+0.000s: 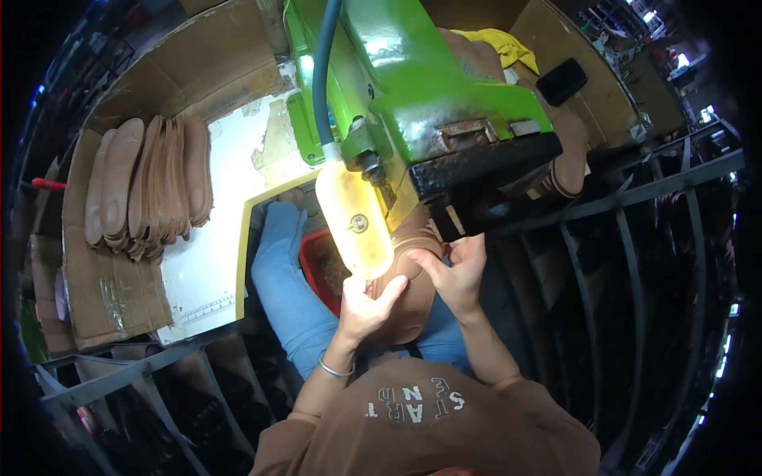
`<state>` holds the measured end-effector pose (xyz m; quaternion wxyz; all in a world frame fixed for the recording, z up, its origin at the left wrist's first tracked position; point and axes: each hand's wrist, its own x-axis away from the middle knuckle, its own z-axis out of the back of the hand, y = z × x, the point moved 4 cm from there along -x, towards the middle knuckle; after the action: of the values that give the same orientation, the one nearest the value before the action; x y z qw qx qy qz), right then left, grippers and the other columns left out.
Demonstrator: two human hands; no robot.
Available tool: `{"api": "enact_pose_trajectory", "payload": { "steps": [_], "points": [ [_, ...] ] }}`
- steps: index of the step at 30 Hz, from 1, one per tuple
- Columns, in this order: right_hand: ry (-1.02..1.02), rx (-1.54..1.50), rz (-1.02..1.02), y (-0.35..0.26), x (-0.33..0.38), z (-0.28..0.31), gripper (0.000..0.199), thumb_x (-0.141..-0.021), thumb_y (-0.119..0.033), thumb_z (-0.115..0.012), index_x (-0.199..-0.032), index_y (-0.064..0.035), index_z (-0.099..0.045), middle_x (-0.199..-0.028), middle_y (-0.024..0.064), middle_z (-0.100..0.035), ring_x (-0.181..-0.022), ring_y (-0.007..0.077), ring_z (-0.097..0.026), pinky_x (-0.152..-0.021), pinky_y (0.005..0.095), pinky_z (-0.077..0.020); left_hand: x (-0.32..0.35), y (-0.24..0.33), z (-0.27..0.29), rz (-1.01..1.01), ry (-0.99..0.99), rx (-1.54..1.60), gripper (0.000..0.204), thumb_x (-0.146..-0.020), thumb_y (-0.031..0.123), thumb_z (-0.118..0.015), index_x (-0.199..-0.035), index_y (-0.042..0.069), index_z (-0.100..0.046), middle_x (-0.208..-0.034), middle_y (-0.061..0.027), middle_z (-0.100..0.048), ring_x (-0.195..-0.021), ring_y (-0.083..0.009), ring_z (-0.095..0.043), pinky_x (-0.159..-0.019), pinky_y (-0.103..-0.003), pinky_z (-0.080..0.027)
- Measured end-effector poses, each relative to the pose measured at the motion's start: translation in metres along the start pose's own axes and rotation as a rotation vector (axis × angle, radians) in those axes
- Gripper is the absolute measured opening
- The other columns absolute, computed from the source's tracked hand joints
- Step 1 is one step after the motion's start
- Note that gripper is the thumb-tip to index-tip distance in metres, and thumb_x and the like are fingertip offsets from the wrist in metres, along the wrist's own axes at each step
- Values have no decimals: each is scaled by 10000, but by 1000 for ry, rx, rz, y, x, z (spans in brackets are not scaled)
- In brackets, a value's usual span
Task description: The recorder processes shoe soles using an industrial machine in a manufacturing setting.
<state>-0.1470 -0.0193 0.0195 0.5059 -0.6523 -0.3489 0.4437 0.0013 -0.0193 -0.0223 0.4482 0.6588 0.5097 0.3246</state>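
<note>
Both my hands hold a brown shoe sole [411, 308] at the front of a green machine [397, 47]. My left hand [367, 308] grips its left edge, the thumb pressed on the upper face. On the far right edge my right hand [459, 274] closes, its thumb lying across the sole and its fingers partly hidden below. The far end of the sole runs under the machine's black head [484, 178], so where they meet is out of sight. A glowing lamp [349, 208] hangs just above my left hand and covers part of the sole.
An open cardboard box [119, 293] on the left holds a row of brown soles [163, 182]. More soles [567, 151] lie right of the machine, near a black phone-like object [562, 81] and a yellow cloth [500, 47]. A red bin [313, 266] sits below; metal racks [587, 293] flank me.
</note>
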Motion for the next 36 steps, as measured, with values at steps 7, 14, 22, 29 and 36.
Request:
{"api": "enact_pose_trajectory", "payload": {
  "steps": [7,14,22,29,36],
  "points": [
    [-4,79,-107,14,11,14,396,-677,-105,-804,-913,-27,-496,-770,21,-578,-671,43,-534,-566,166,-416,14,-9,-22,34,138,12,361,-837,10,-600,-1162,-61,-461,-1105,-128,-565,-993,-150,-551,-867,-273,-436],
    [-204,213,-186,1,4,-5,332,-670,-124,-811,-830,-28,-536,-699,4,-580,-621,29,-525,-560,162,-425,30,-6,-7,-118,292,-90,321,-854,23,-541,-1152,-40,-439,-1124,-122,-544,-1002,-161,-547,-894,-287,-421],
    [-20,180,-138,4,12,29,321,-716,-117,-774,-896,-25,-525,-709,-12,-574,-594,6,-480,-524,146,-375,9,-3,-32,72,53,-19,340,-841,-8,-591,-1150,-38,-454,-1063,-102,-579,-972,-123,-550,-861,-255,-432],
    [-267,355,-89,-13,-5,-14,303,-706,-126,-778,-887,-1,-571,-654,24,-582,-555,35,-512,-507,190,-436,26,5,-18,-105,441,10,207,-876,33,-516,-1059,-29,-443,-1027,-93,-522,-940,-127,-507,-819,-258,-414],
    [-320,418,-156,-37,-15,47,268,-779,-118,-699,-983,3,-574,-695,10,-570,-610,34,-524,-520,172,-416,52,-24,-46,324,-241,353,692,-729,21,-707,-1298,-17,-315,-1254,-128,-459,-1133,-198,-477,-977,-330,-376]
  ]
}}
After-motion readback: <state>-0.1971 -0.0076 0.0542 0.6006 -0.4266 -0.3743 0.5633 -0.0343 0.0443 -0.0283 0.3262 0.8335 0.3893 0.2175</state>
